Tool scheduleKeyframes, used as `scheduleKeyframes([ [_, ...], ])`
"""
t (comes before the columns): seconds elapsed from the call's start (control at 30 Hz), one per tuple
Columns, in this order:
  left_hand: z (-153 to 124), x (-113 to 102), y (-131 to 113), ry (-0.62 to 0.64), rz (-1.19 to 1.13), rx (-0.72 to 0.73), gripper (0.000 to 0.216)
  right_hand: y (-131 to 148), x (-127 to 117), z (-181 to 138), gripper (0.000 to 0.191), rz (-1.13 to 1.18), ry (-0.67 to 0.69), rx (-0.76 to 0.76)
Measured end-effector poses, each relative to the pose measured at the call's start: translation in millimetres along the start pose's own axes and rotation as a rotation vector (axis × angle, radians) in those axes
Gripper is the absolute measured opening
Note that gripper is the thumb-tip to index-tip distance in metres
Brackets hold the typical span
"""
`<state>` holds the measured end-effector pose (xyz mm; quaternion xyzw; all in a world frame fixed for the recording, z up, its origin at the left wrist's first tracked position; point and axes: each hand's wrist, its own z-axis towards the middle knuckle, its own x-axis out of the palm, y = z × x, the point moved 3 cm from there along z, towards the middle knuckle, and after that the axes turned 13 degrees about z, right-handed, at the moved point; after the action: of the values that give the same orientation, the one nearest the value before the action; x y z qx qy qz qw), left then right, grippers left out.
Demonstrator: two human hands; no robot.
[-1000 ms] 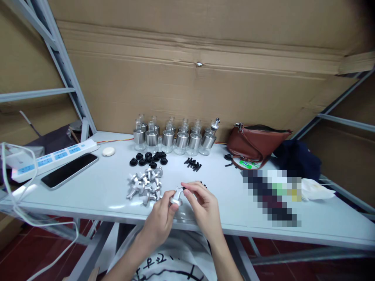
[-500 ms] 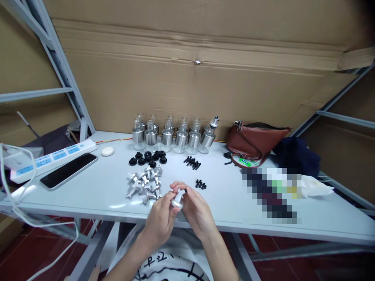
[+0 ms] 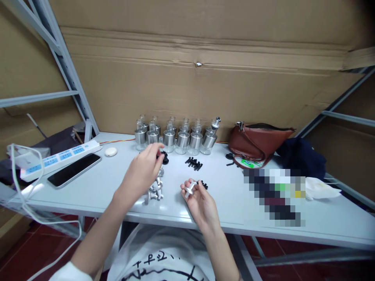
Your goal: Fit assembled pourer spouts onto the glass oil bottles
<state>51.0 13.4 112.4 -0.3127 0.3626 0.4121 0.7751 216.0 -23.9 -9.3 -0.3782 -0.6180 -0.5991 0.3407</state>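
Tabletop (image 3: 230, 203) is overhung, near its front edge, by the right hand (image 3: 202, 203), a spout (image 3: 189, 190) clamped in its upturned grip. Farther in, the left hand (image 3: 143, 166) is poised at black stoppers (image 3: 166, 159); its grip cannot be made out. Beyond, bottles (image 3: 182, 144) are ranked before cardboard (image 3: 193, 89), one with a pourer (image 3: 216, 123).

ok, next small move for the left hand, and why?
Probably pinch one black stopper with the left hand: its fingertips are at the stopper cluster, while the right hand holds a silver spout with no stopper visible on it. I can't tell whether the left fingers have one gripped.
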Motion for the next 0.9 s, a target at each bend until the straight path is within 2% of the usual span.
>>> scheduleKeyframes([
  [0.07, 31.1, 10.8, 10.5, 0.154, 0.193, 0.050, 0.026, -1.1, 0.1, -1.1, 0.022, 0.038, -0.013, 0.007],
  [0.13, 53.6, 31.8, 20.4, 0.336, 0.389, 0.146, 0.028, -1.5, 2.0, -2.5, 0.021, 0.055, -0.015, 0.010],
  [0.23, 71.5, 61.3, 33.2, 0.421, 0.413, 0.218, 0.024, -2.0, 5.3, -3.4, 0.022, 0.060, -0.007, 0.020],
  [0.33, 75.3, 80.7, 41.9, 0.454, 0.415, 0.240, 0.015, -2.8, 6.7, -2.6, 0.024, 0.066, -0.021, 0.028],
  [0.43, 75.9, 86.7, 46.3, 0.443, 0.397, 0.237, 0.008, -2.2, 6.9, -2.3, 0.026, 0.068, -0.069, -0.013],
  [0.5, 77.9, 82.5, 46.9, 0.413, 0.367, 0.234, 0.006, -0.3, 7.3, -3.4, 0.030, 0.066, -0.111, -0.080],
  [0.6, 77.1, 63.5, 41.4, 0.338, 0.310, 0.235, 0.009, 3.5, 9.1, -7.1, 0.034, 0.032, -0.149, -0.214],
  [0.7, 55.7, 39.2, 22.3, 0.210, 0.170, 0.207, 0.020, 4.9, 10.2, -9.8, 0.036, -0.029, -0.171, -0.294],
  [0.77, 26.0, 28.1, 4.8, 0.033, -0.252, 0.074, 0.020, 4.5, 9.3, -10.1, 0.041, -0.058, -0.198, -0.321],
  [0.83, -11.9, 31.0, -13.5, -0.074, -0.603, -0.064, 0.018, 3.9, 8.2, -9.8, 0.040, -0.083, -0.216, -0.352],
  [0.9, -47.4, 45.1, -29.9, -0.063, -0.864, -0.188, 0.017, 2.7, 7.8, -9.9, 0.037, -0.109, -0.202, -0.367],
])
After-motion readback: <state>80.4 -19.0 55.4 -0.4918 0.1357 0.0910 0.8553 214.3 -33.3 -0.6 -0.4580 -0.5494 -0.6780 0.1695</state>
